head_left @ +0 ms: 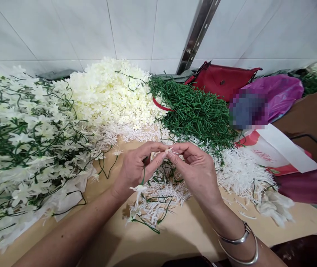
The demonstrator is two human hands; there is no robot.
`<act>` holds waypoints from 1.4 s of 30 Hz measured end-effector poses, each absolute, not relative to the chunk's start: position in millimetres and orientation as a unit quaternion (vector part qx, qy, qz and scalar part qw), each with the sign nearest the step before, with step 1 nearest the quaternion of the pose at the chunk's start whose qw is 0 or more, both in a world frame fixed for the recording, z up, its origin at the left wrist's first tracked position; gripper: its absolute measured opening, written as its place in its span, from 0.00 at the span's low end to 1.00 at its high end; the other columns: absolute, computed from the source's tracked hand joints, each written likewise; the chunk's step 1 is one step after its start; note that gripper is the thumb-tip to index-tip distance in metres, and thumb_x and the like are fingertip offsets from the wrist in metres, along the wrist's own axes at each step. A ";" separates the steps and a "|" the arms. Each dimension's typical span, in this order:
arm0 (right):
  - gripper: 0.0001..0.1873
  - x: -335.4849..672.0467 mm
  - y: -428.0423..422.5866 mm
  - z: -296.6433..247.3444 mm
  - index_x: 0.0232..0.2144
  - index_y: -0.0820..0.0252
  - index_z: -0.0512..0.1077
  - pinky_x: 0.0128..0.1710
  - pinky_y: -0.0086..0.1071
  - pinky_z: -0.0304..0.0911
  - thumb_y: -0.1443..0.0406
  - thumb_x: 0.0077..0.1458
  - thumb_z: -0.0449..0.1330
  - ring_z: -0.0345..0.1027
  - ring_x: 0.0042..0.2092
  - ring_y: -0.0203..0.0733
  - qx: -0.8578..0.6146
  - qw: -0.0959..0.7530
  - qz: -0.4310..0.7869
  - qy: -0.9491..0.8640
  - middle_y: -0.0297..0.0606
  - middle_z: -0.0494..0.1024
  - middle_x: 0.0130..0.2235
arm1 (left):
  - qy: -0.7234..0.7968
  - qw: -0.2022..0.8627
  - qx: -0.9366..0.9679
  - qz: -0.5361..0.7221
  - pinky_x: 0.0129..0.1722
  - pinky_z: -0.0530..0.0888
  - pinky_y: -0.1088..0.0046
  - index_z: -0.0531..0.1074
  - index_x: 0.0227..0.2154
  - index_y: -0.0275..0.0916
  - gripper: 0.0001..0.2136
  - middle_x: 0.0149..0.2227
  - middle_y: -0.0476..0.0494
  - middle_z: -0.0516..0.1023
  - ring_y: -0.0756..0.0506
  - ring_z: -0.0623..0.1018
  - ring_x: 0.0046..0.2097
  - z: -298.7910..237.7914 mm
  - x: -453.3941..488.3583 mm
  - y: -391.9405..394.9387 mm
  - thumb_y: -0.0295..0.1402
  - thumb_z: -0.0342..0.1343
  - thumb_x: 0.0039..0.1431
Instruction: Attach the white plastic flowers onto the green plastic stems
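Observation:
My left hand (136, 165) and my right hand (196, 168) meet fingertip to fingertip over the table's middle. Between them they pinch a small white plastic stamen piece (171, 150). The left hand also grips a thin green stem (142, 178) that hangs down with a white flower (138, 189) on it. Under the hands lies a scatter of white stamen pieces (161, 194) mixed with green stems. Two silver bangles (243, 243) ring my right wrist.
Finished white-flower vines (22, 137) are heaped at the left, loose cream petals (111, 92) at the back, bare green stems (194, 109) at the back right. A red bag (222, 79), purple plastic bag (278, 92), red-and-white paper bag (272, 152) and tiled wall (91, 29) border the brown table (180, 230).

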State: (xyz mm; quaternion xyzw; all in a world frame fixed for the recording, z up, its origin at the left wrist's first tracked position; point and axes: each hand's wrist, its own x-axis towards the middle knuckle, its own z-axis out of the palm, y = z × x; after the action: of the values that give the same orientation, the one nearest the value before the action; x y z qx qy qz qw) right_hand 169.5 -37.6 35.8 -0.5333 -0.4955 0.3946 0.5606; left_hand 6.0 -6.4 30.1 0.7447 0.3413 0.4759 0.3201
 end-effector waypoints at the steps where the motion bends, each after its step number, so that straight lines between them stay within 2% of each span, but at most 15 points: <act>1: 0.02 169.6 -37.6 35.2 0.32 0.53 0.80 0.38 0.33 0.65 0.65 0.53 0.69 0.71 0.34 0.36 -0.531 0.562 0.394 -0.496 0.31 0.81 0.31 | 0.341 0.326 0.739 0.481 0.18 0.62 0.80 0.79 0.42 0.37 0.05 0.36 0.48 0.84 0.58 0.63 0.18 30.0 6.5 -6.7 0.29 0.61 0.64; 4: 0.02 168.8 -37.9 34.2 0.31 0.54 0.79 0.38 0.34 0.65 0.65 0.54 0.69 0.71 0.33 0.37 -0.529 0.572 0.381 -0.498 0.31 0.80 0.30 | 0.345 0.324 0.729 0.495 0.18 0.62 0.80 0.79 0.41 0.38 0.05 0.37 0.48 0.85 0.58 0.63 0.18 30.1 8.3 -8.6 0.30 0.62 0.64; 7: 0.03 167.3 -38.5 34.4 0.30 0.54 0.78 0.39 0.34 0.64 0.66 0.55 0.68 0.70 0.34 0.37 -0.525 0.585 0.342 -0.516 0.30 0.77 0.30 | 0.361 0.316 0.711 0.515 0.22 0.66 0.80 0.80 0.39 0.38 0.04 0.35 0.47 0.84 0.56 0.70 0.21 29.9 10.3 -11.7 0.28 0.61 0.64; 11: 0.05 166.0 -38.9 34.9 0.29 0.54 0.76 0.47 0.37 0.64 0.68 0.55 0.68 0.70 0.44 0.40 -0.498 0.608 0.298 -0.542 0.34 0.76 0.39 | 0.364 0.323 0.690 0.536 0.25 0.69 0.80 0.80 0.38 0.39 0.03 0.34 0.47 0.84 0.54 0.75 0.26 25.6 13.2 -16.8 0.28 0.62 0.63; 14: 0.06 166.5 -39.0 35.3 0.30 0.54 0.75 0.51 0.38 0.65 0.69 0.57 0.66 0.71 0.49 0.40 -0.479 0.616 0.306 -0.545 0.35 0.77 0.43 | 0.360 0.344 0.678 0.541 0.28 0.71 0.79 0.80 0.38 0.40 0.03 0.36 0.47 0.85 0.54 0.76 0.27 21.7 14.9 -19.4 0.28 0.62 0.64; 19: 0.07 168.1 -39.6 37.6 0.30 0.54 0.74 0.50 0.36 0.67 0.69 0.59 0.66 0.73 0.48 0.38 -0.448 0.599 0.356 -0.560 0.35 0.79 0.43 | 0.354 0.402 0.638 0.553 0.33 0.75 0.78 0.80 0.38 0.39 0.03 0.37 0.46 0.86 0.52 0.80 0.31 21.1 17.9 -20.2 0.29 0.62 0.64; 23: 0.07 166.5 -40.4 38.0 0.30 0.54 0.74 0.51 0.36 0.68 0.70 0.60 0.65 0.73 0.49 0.38 -0.454 0.599 0.349 -0.559 0.35 0.79 0.44 | 0.373 0.438 0.601 0.554 0.39 0.77 0.76 0.79 0.39 0.39 0.03 0.37 0.45 0.86 0.50 0.82 0.35 21.9 20.8 -22.0 0.29 0.61 0.65; 27: 0.07 164.1 -41.4 37.8 0.31 0.54 0.75 0.50 0.35 0.68 0.71 0.60 0.64 0.73 0.48 0.37 -0.461 0.607 0.323 -0.561 0.34 0.78 0.43 | 0.380 0.436 0.592 0.561 0.38 0.77 0.78 0.79 0.38 0.39 0.02 0.35 0.47 0.86 0.50 0.83 0.35 21.9 22.9 -24.7 0.29 0.61 0.64; 32: 0.08 163.7 -44.1 37.5 0.31 0.54 0.74 0.50 0.34 0.68 0.71 0.60 0.64 0.73 0.49 0.37 -0.465 0.608 0.309 -0.564 0.35 0.78 0.44 | 0.388 0.445 0.575 0.566 0.40 0.78 0.78 0.81 0.37 0.39 0.03 0.37 0.46 0.87 0.50 0.84 0.37 23.3 24.6 -26.6 0.29 0.62 0.63; 37: 0.07 167.7 -43.6 39.6 0.30 0.54 0.74 0.49 0.35 0.70 0.70 0.59 0.65 0.74 0.48 0.39 -0.469 0.595 0.335 -0.560 0.36 0.79 0.43 | 0.401 0.480 0.558 0.546 0.35 0.77 0.78 0.81 0.33 0.38 0.03 0.31 0.47 0.85 0.50 0.81 0.32 25.2 24.6 -25.6 0.30 0.63 0.61; 42: 0.06 172.2 -36.8 41.8 0.31 0.53 0.76 0.44 0.30 0.72 0.70 0.58 0.67 0.76 0.43 0.36 -0.450 0.594 0.390 -0.541 0.34 0.81 0.39 | 0.384 0.502 0.563 0.533 0.33 0.75 0.78 0.80 0.33 0.38 0.05 0.30 0.47 0.83 0.51 0.79 0.31 22.7 23.9 -22.3 0.33 0.62 0.63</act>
State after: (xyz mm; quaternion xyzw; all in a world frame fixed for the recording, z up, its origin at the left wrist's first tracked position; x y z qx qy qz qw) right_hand 172.2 -36.8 41.8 -0.4496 -0.5412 0.3904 0.5938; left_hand 23.9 -22.3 22.7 0.5632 0.3835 0.5327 0.5019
